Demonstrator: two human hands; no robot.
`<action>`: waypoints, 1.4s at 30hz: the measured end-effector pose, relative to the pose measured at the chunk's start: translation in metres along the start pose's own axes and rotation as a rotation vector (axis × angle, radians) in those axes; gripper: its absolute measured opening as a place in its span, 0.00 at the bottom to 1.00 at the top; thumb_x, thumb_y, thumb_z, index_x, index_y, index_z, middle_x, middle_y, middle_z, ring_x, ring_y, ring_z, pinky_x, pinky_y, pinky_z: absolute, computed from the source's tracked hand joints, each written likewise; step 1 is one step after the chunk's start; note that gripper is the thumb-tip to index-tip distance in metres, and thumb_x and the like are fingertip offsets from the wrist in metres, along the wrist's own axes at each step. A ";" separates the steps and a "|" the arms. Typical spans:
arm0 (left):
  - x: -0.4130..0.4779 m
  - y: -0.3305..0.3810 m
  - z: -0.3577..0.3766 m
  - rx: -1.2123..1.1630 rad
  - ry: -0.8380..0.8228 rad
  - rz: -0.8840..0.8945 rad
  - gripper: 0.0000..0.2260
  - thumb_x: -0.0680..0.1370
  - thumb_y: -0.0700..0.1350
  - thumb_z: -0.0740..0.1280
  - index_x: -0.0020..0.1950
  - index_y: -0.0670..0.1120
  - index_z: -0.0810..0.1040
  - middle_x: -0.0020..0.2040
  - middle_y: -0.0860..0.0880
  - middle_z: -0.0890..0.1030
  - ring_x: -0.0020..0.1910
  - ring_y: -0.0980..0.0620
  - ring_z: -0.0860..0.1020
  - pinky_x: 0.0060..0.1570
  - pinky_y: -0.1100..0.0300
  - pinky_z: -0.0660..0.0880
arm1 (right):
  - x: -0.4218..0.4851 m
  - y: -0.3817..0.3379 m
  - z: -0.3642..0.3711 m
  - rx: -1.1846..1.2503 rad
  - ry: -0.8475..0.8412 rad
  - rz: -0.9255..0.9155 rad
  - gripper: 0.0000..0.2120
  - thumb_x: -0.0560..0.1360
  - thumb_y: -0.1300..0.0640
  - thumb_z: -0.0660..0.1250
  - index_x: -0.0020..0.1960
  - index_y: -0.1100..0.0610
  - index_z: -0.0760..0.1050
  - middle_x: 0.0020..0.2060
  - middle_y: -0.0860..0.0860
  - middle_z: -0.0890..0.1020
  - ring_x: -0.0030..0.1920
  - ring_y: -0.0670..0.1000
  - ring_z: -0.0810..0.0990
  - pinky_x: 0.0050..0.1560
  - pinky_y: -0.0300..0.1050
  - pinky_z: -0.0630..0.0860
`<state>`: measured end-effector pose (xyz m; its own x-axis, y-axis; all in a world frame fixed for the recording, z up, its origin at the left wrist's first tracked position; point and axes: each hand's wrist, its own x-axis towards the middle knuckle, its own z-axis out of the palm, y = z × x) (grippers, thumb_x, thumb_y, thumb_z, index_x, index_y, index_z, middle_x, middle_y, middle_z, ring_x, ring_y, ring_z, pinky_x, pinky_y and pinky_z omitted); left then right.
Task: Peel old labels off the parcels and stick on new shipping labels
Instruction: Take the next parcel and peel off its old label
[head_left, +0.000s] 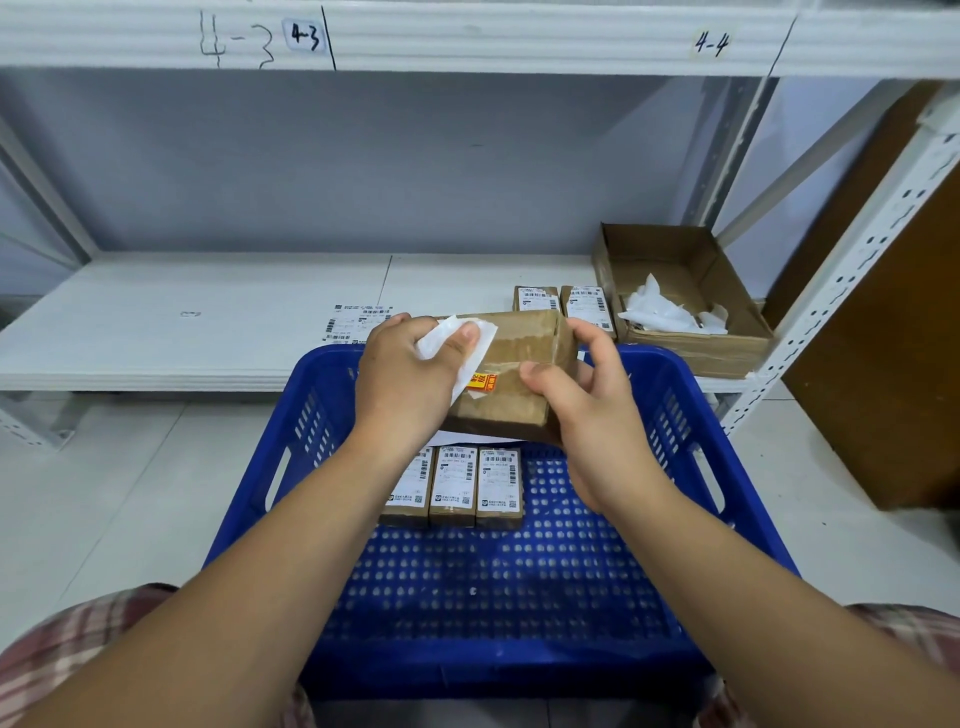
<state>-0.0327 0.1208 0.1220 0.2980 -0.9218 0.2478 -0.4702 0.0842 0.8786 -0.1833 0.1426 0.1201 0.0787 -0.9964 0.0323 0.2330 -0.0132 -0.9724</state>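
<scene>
A brown taped cardboard parcel (519, 364) with a small red-and-yellow sticker is held above the far end of the blue basket (675, 415). My right hand (587, 395) grips its right end. My left hand (405, 379) pinches a white label (441, 338) that curls away from the parcel's left top. Three small parcels with white shipping labels (454, 483) lie side by side in the basket below my hands. Two more labelled parcels (563, 301) stand on the shelf behind. A sheet of printed labels (353, 322) lies on the shelf, partly hidden by my left hand.
An open cardboard box (685, 343) holding crumpled white paper scraps sits at the shelf's right end. The white shelf board (182, 322) runs left. A perforated white upright (852, 291) and a brown panel (893, 338) stand at right. The basket rests across my lap.
</scene>
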 end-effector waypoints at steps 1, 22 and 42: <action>0.000 -0.001 0.000 0.002 0.004 -0.004 0.16 0.77 0.53 0.66 0.30 0.52 0.73 0.40 0.46 0.76 0.42 0.46 0.74 0.39 0.54 0.69 | 0.000 0.000 0.000 0.001 -0.001 0.000 0.17 0.75 0.62 0.69 0.55 0.42 0.71 0.54 0.53 0.83 0.52 0.52 0.84 0.54 0.53 0.81; 0.004 0.006 -0.005 -0.008 0.055 -0.016 0.17 0.78 0.52 0.65 0.34 0.43 0.70 0.32 0.53 0.69 0.35 0.50 0.68 0.34 0.53 0.66 | 0.003 -0.006 -0.002 0.114 0.013 0.007 0.17 0.75 0.63 0.69 0.57 0.44 0.70 0.53 0.51 0.82 0.50 0.52 0.85 0.48 0.48 0.83; 0.003 0.011 -0.019 -0.075 0.142 0.037 0.16 0.80 0.48 0.63 0.32 0.51 0.69 0.43 0.41 0.77 0.32 0.58 0.68 0.31 0.64 0.62 | 0.006 -0.008 -0.009 0.158 0.005 0.040 0.19 0.77 0.65 0.65 0.62 0.47 0.70 0.54 0.53 0.81 0.52 0.54 0.84 0.45 0.46 0.81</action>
<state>-0.0218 0.1261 0.1403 0.3989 -0.8551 0.3311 -0.4215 0.1497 0.8944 -0.1940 0.1362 0.1262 0.0862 -0.9963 -0.0069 0.3795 0.0392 -0.9244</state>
